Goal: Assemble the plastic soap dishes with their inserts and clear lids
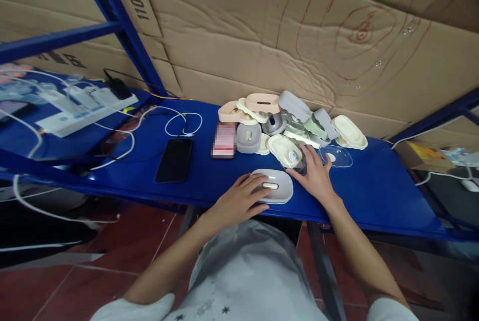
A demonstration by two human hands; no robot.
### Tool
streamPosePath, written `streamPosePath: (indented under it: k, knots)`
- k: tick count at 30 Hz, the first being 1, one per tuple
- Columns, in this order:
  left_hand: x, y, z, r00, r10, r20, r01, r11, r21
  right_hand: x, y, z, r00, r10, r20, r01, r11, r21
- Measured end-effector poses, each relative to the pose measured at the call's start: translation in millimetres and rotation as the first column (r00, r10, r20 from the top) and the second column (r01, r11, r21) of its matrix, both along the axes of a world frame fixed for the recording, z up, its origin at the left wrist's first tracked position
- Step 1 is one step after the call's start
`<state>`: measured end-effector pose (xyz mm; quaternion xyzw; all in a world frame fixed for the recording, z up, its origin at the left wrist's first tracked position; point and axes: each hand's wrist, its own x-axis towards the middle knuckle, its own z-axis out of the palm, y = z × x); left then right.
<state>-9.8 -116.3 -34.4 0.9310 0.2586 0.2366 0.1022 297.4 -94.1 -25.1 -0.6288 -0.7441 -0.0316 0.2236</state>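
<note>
A pale grey oval soap dish (pixel 282 192) with a slot in its middle lies near the front edge of the blue table. My left hand (pixel 239 197) rests over its left side, fingers spread and lying on it. Behind it and to the right, my right hand (pixel 314 173) curls its thumb and fingers around a see-through dark cover (pixel 299 165), partly hidden by the hand. This cover touches a cream soap dish (pixel 280 146) with a round sticker. A clear oval lid (pixel 342 156) lies flat just right of my right hand.
Soap dish parts in peach (pixel 262 101), grey (pixel 249 137), green (pixel 316 126) and cream (pixel 350 132) are heaped at the back. A pink-screened phone (pixel 223 140) and a black phone (pixel 174 160) lie left. White cables and a power strip (pixel 86 111) are farther left; cardboard (pixel 232 36) walls the back.
</note>
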Motion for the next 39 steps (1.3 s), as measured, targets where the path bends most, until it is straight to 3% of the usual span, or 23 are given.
streamPosePath:
  k: [3, 7, 10, 14, 17, 25, 30, 39]
  knots:
    - [0.3, -0.5, 0.6, 1.000, 0.003, 0.008, -0.003, 1.000, -0.004, -15.9, 18.7, 4.4, 1.000, -0.020, -0.020, 0.018, 0.998, -0.059]
    - [-1.1, -2.0, -1.0, 0.999, 0.011, 0.047, -0.010, 1.000, -0.013, -20.4, 35.3, 14.0, 0.966, 0.002, -0.258, -0.022, 0.997, -0.071]
    - [-4.2, -3.2, -2.7, 0.989, 0.064, 0.132, -0.061, 0.998, -0.026, -13.2, 22.8, 23.1, 0.909, 0.206, -0.361, -0.215, 0.976, 0.016]
    - [-8.1, -2.9, -3.4, 0.961, 0.096, 0.260, -0.088, 0.995, -0.045, -9.9, -15.1, 24.8, 0.820, 0.520, -0.240, -0.544, 0.838, -0.046]
    - [-9.2, -1.1, -4.0, 0.955, 0.059, 0.290, -0.047, 0.998, -0.050, -14.9, -32.6, 18.9, 0.764, 0.621, -0.174, -0.636, 0.770, -0.045]
    - [-9.9, 2.7, -10.7, 0.919, 0.030, 0.393, 0.002, 0.997, -0.080, -31.2, -37.2, 7.5, 0.728, 0.681, -0.077, -0.684, 0.730, -0.014]
    - [-8.8, 2.4, -11.3, 0.914, 0.041, 0.405, -0.031, 0.999, -0.030, -32.0, -47.4, 3.0, 0.827, 0.560, 0.045, -0.559, 0.829, -0.023]
    - [-7.0, 4.2, -8.9, 0.960, -0.023, 0.278, 0.021, 1.000, 0.012, -32.0, -68.9, -5.7, 0.848, 0.528, -0.035, -0.527, 0.849, 0.031]
